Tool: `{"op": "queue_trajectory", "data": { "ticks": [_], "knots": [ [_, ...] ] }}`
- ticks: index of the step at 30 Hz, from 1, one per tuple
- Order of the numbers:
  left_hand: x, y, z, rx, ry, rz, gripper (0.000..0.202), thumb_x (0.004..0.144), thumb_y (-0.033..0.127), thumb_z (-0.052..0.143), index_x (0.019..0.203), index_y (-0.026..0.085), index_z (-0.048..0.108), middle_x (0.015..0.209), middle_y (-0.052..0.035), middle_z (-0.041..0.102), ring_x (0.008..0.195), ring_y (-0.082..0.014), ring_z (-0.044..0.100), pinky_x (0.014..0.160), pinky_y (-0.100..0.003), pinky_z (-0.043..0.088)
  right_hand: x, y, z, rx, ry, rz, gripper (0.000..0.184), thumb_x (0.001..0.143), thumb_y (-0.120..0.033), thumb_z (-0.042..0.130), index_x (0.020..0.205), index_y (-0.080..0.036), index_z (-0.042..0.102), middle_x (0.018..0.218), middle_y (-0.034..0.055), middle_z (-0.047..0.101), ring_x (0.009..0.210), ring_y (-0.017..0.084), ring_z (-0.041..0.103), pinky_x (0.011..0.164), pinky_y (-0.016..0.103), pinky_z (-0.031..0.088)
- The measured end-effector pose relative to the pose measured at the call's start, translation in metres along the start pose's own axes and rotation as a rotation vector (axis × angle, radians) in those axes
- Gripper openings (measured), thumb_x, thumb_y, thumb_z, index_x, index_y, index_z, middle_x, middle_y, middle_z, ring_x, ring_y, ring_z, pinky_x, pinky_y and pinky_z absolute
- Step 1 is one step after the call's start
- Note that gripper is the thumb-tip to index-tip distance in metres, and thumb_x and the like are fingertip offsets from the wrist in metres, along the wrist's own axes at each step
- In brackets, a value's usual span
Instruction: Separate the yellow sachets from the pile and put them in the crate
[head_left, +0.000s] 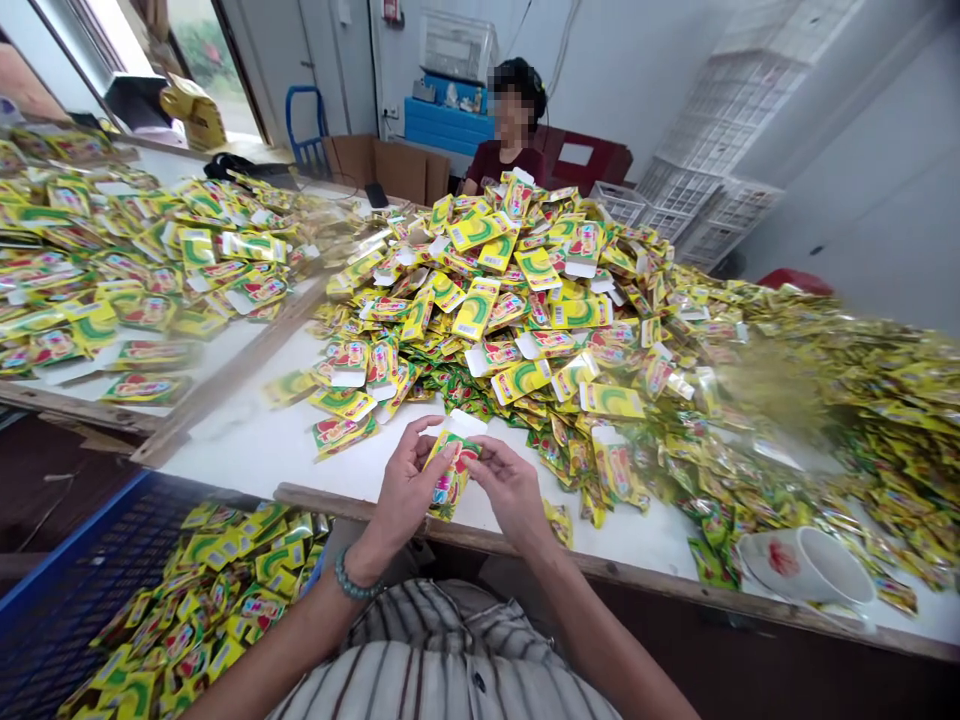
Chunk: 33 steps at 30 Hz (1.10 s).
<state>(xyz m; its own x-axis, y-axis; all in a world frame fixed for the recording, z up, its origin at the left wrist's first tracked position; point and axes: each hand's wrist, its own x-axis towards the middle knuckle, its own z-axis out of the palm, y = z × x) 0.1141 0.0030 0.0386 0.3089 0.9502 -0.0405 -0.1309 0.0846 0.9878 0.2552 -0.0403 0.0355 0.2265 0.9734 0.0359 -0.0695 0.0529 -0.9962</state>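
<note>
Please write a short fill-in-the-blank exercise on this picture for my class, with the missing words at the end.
1. The left hand and right hand hold a small carton whose raised flap is coloured ____.
2. A beaded bracelet circles the ____ wrist.
3. The crate holding many packs is coloured ____.
4. The flower on the white cup is coloured ____.

Missing words: white; left; blue; red.

No word legible. Coloured lettering on held box (pixel 452 478), partly covered, unreadable; similar lettering on boxes (pixel 553 344) piled on surface (pixel 225 440), too small. Barcode (pixel 469 328) on one yellow box face, digits illegible.
</note>
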Motion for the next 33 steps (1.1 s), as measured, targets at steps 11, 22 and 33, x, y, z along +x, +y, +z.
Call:
{"op": "queue_trajectory", "data": {
  "ticks": [11, 22, 33],
  "knots": [
    [-0.006, -0.003, -0.014, 0.092, -0.158, 0.011, 0.041, 0.088, 0.04, 0.057, 0.123, 0.025, 0.046, 0.088, 0.0004, 0.061, 0.076, -0.0137, 0.058, 0.068, -0.024, 0.047, 0.0, -0.001, 0.003, 0.124, -0.003, 0.076, 0.025, 0.074, -0.041, 0.072, 0.078, -0.02, 0.059, 0.066, -0.0034, 0.058, 0.062, 0.011, 0.054, 0.062, 0.024, 0.047],
    [-0.005, -0.004, -0.015, -0.049, 0.092, -0.009, 0.032, 0.081, 0.041, 0.067, 0.101, 0.021, 0.053, 0.058, 0.0074, 0.055, 0.052, -0.009, 0.05, 0.052, -0.019, 0.04, 0.003, -0.014, 0.004, -0.323, -0.095, -0.186, 0.024, 0.083, -0.034, 0.065, 0.103, -0.026, 0.074, 0.106, 0.005, 0.073, 0.097, 0.022, 0.064, 0.088, 0.037, 0.049],
    [-0.006, -0.006, -0.016, -0.041, 0.038, -0.017, 0.035, 0.073, 0.035, 0.075, 0.099, 0.018, 0.059, 0.066, 0.0032, 0.064, 0.061, -0.0106, 0.058, 0.06, -0.021, 0.044, 0.008, -0.014, 0.003, 0.211, 0.018, 0.232, 0.02, 0.065, -0.035, 0.081, 0.078, -0.02, 0.075, 0.076, 0.002, 0.075, 0.067, 0.016, 0.065, 0.071, 0.031, 0.051]
  ]
}}
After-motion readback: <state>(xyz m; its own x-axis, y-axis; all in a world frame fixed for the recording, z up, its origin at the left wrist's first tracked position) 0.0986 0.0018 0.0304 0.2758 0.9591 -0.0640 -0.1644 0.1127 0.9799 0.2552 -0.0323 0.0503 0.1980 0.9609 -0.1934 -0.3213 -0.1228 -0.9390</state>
